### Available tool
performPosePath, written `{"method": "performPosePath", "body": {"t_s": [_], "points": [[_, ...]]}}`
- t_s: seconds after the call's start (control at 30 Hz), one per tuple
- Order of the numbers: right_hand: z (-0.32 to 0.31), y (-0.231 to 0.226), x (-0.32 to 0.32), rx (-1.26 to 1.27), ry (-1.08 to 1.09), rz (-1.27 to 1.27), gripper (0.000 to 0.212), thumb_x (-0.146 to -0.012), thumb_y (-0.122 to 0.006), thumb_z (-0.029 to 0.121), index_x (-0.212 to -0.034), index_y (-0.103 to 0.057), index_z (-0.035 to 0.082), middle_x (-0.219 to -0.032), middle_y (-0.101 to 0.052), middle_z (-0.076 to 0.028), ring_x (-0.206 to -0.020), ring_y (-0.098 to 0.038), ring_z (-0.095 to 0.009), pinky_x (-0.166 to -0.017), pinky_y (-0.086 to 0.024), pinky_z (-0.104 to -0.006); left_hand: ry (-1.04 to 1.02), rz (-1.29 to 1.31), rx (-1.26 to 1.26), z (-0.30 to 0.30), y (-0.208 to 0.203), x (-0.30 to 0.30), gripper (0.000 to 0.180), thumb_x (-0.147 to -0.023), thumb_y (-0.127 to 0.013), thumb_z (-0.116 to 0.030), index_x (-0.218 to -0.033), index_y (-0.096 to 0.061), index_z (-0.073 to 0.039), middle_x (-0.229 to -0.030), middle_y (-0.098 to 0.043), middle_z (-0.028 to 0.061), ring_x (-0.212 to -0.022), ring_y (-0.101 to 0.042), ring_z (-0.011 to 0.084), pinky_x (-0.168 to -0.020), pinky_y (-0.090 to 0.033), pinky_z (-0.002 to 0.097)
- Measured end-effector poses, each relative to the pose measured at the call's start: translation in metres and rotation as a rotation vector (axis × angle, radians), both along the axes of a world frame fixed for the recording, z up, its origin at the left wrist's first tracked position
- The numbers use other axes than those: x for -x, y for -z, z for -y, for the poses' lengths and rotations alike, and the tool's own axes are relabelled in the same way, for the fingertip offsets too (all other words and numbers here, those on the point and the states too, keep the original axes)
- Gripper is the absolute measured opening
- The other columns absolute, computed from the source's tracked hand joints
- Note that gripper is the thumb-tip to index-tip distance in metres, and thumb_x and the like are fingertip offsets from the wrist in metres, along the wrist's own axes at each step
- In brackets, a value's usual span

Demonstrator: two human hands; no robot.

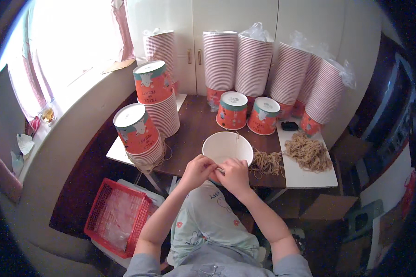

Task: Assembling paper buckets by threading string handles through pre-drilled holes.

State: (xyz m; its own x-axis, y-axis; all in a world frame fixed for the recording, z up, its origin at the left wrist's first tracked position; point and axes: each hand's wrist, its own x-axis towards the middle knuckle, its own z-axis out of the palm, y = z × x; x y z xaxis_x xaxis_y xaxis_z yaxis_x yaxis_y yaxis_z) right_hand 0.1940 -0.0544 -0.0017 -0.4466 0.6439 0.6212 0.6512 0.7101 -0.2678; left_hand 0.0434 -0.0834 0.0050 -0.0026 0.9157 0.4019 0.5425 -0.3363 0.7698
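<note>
A paper bucket (225,144) with a white inside stands tilted, mouth up, at the near table edge, just above my lap. A thin cord (237,144) hangs inside it from the far rim. My left hand (198,171) is closed at the bucket's near rim, fingertips pinched together. Beside it, my right hand (234,175) is closed on the same stretch of rim, fingers bent. A small pale bit, perhaps a cord end, shows between the fingertips; the fingers hide most of it. A loose pile of tan cords (267,162) lies right of the bucket.
Two upside-down orange buckets (232,111) stand beyond. Tall bucket stacks (254,64) line the back; shorter stacks (141,131) stand left. A bigger cord heap (307,152) and a small black object (290,126) lie on the right white board. A red basket (118,217) sits lower left.
</note>
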Motion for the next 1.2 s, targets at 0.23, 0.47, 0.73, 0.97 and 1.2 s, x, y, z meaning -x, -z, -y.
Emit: {"method": "performPosePath", "body": {"t_s": [0.23,0.47,0.73,0.97,1.2], "points": [[0.001,0.003,0.003,-0.003,-0.035,-0.052,0.011,-0.069,-0.062,0.021,-0.064,-0.062,0.011,-0.067,-0.056,-0.002,-0.065,-0.056,-0.018,-0.067,-0.035,-0.0346,0.000,0.060,-0.042,-0.001,0.007,-0.001,0.009,-0.075,-0.058,-0.008,-0.078,-0.059,0.001,-0.077,-0.053,0.0105,-0.067,-0.055,0.0217,-0.061,-0.044,0.0292],[0.000,0.007,0.005,-0.027,-0.030,-0.067,0.012,-0.068,-0.062,0.019,-0.060,-0.060,0.010,-0.064,-0.056,-0.003,-0.060,-0.056,-0.019,-0.065,-0.034,-0.0350,-0.038,0.093,-0.105,0.003,0.012,-0.007,0.004,-0.074,-0.057,-0.002,-0.077,-0.056,0.001,-0.076,-0.052,0.0099,-0.064,-0.054,0.0188,-0.057,-0.044,0.0270],[-0.002,0.003,0.003,0.059,-0.037,-0.042,0.014,-0.070,-0.061,0.023,-0.065,-0.063,0.010,-0.066,-0.058,-0.004,-0.061,-0.057,-0.020,-0.065,-0.035,-0.0361,-0.048,0.126,-0.181,0.000,0.019,-0.005,0.002,-0.075,-0.056,0.000,-0.077,-0.056,0.000,-0.075,-0.052,0.0084,-0.062,-0.053,0.0163,-0.056,-0.043,0.0259],[-0.010,-0.008,-0.005,0.433,-0.132,-0.203,0.017,-0.070,-0.061,0.028,-0.076,-0.067,0.014,-0.075,-0.062,-0.004,-0.067,-0.059,-0.021,-0.066,-0.041,-0.0355,-0.045,0.138,-0.120,0.004,0.012,-0.007,0.006,-0.076,-0.059,-0.006,-0.078,-0.057,-0.001,-0.076,-0.052,0.0082,-0.062,-0.053,0.0160,-0.056,-0.043,0.0255],[-0.009,-0.016,-0.002,0.415,-0.101,-0.115,0.018,-0.068,-0.061,0.029,-0.075,-0.067,0.013,-0.076,-0.062,-0.004,-0.071,-0.059,-0.021,-0.068,-0.042,-0.0368,-0.065,0.067,-0.167,0.006,0.007,-0.010,0.006,-0.076,-0.059,-0.005,-0.079,-0.058,-0.001,-0.077,-0.052,0.0097,-0.063,-0.055,0.0199,-0.058,-0.045,0.0277]]}}
